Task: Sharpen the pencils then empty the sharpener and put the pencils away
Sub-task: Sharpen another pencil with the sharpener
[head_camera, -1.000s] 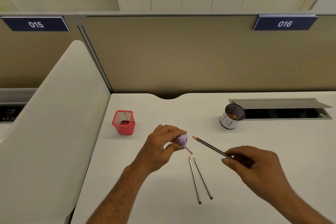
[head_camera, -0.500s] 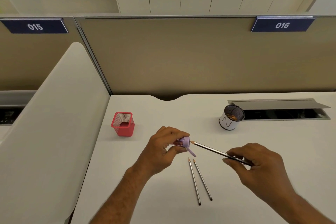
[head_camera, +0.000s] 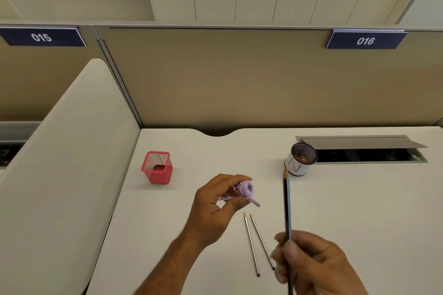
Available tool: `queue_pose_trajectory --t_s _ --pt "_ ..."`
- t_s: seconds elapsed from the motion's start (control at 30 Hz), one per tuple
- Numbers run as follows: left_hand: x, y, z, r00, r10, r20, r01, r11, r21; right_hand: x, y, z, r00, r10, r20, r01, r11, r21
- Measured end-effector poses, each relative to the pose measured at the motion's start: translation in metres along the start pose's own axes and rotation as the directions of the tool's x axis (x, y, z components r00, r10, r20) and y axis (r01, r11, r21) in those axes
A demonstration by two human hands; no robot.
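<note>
On the white surface (head_camera: 359, 211) two pencils (head_camera: 257, 243) lay. The left hand (head_camera: 215, 206) gripped the sharpener (head_camera: 242, 190); the right hand (head_camera: 309, 261) pinched a raised pencil (head_camera: 287, 206), which should enter the hole straight.

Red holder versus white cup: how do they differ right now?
The red holder is square mesh, standing left of the left hand; the white cup is round, far right by the desk hatch. The cup holds orange shavings; the holder shows none. Both stand upright and untouched.

White desk (head_camera: 359, 199) with red mesh holder (head_camera: 157, 167), tilted cup (head_camera: 299, 160), two pencils (head_camera: 256, 244).
</note>
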State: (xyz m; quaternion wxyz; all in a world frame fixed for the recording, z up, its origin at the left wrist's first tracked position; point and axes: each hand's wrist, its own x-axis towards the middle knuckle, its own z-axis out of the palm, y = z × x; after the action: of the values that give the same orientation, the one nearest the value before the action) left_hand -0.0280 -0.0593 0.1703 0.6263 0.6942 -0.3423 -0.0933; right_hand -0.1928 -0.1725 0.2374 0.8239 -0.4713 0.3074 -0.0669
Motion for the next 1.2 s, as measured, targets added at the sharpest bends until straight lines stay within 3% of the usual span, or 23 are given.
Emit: queue_pose_trajectory --t_s 0.13,0.4,0.47,0.53,0.57,0.63,0.7,0.73,0.97,1.2 --pt "0.001 0.006 0.001 1.000 0.003 -0.011 -0.004 1.000 -0.016 -0.008 -0.004 0.002 0.991 0.081 0.108 -0.085 0.996 0.040" --pt "0.001 0.011 0.000 1.000 0.003 -0.022 -0.004 1.000 -0.011 -0.006 -0.008 -0.001 0.987 0.108 0.121 -0.108 0.994 -0.010" --pt "0.000 0.012 -0.001 1.000 0.002 -0.019 -0.003 1.000 -0.006 -0.005 -0.008 0.000 0.995 0.068 0.077 -0.064 0.997 -0.048" --pt "0.000 0.011 -0.003 1.000 0.016 -0.017 -0.015 1.000 0.008 -0.003 -0.009 -0.004 0.994 -0.114 0.004 0.112 0.969 -0.222" --pt "0.000 0.010 -0.004 1.000 0.025 -0.015 -0.025 1.000 0.017 0.000 -0.009 -0.010 0.968 -0.250 -0.025 0.224 0.903 -0.366" --pt "0.000 0.007 -0.007 0.999 0.034 -0.006 -0.033 0.999 0.038 0.006 -0.013 -0.022 0.859 -0.510 -0.032 0.367 0.659 -0.657" --pt "0.001 0.006 -0.008 1.000 0.027 0.007 -0.028 0.998 0.054 0.012 -0.017 -0.034 0.772 -0.635 0.033 0.387 0.428 -0.817" --pt "0.001 0.005 -0.008 1.000 0.026 0.014 -0.027 0.998 0.060 0.014 -0.017 -0.040 0.757 -0.651 0.055 0.378 0.369 -0.849" --pt "0.000 0.001 -0.006 0.996 0.051 0.070 -0.058 0.994 0.097 0.025 -0.023 -0.055 0.717 -0.670 0.192 0.390 0.158 -0.907" --pt "0.000 -0.006 -0.007 0.995 0.038 0.097 -0.051 0.990 0.132 0.028 -0.025 -0.056 0.714 -0.647 0.266 0.420 0.092 -0.903"
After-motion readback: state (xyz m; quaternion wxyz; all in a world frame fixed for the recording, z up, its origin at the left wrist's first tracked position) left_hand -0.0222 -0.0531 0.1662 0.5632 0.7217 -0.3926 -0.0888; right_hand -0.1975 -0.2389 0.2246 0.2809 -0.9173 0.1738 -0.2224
